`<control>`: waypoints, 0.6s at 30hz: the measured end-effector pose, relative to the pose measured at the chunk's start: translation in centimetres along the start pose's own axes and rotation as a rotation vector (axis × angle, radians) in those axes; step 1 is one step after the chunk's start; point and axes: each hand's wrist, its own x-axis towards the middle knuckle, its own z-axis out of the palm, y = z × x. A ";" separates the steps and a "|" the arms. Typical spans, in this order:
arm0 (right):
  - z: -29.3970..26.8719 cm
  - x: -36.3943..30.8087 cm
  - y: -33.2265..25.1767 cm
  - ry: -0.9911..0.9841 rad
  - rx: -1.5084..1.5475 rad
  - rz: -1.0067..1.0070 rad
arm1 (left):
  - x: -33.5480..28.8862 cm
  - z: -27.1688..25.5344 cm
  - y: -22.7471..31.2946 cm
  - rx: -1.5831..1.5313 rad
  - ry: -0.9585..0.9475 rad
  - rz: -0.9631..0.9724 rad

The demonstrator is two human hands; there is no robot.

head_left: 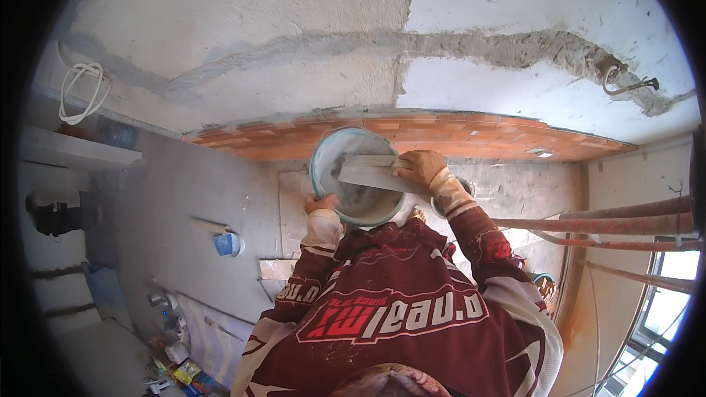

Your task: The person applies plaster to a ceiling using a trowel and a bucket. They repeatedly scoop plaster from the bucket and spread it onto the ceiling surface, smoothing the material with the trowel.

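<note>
The person is holding a round, pale blue-rimmed bucket (pixel 353 175) close to the chest, in front of a wall with a band of red brick (pixel 441 136) running below rough grey plaster. The left hand (pixel 321 203) is gripping the bucket's near left rim, fingers curled over the edge, with the thumb side showing. The right hand (pixel 421 167) is closing around the handle end of a wide flat trowel (pixel 371 174), its fingers clenched on it at the bucket's right rim. The trowel blade is lying across the open top of the bucket, reaching toward the left, over grey mortar (pixel 360 195) that is sitting inside. Both forearms are coming up from a dark red and white long-sleeved shirt (pixel 390 294). Far below to the left, a small blue tub (pixel 229 244) is standing on the grey floor, well apart from the hands. Rusty metal pipes (pixel 625 222) are running along the right side, near a window.
</note>
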 end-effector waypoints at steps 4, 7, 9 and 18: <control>-1.6 -1.2 0.7 0.090 0.079 0.020 | -0.5 0.3 1.0 0.031 -0.028 -0.127; -3.0 -1.1 0.5 0.143 0.161 0.084 | -0.9 0.3 0.8 0.007 -0.033 -0.211; -3.3 -0.6 0.6 0.171 0.185 0.138 | -1.1 0.1 0.8 0.021 -0.034 -0.227; -2.4 5.9 2.6 0.155 0.376 0.320 | -0.5 -2.5 0.1 0.222 0.019 -0.353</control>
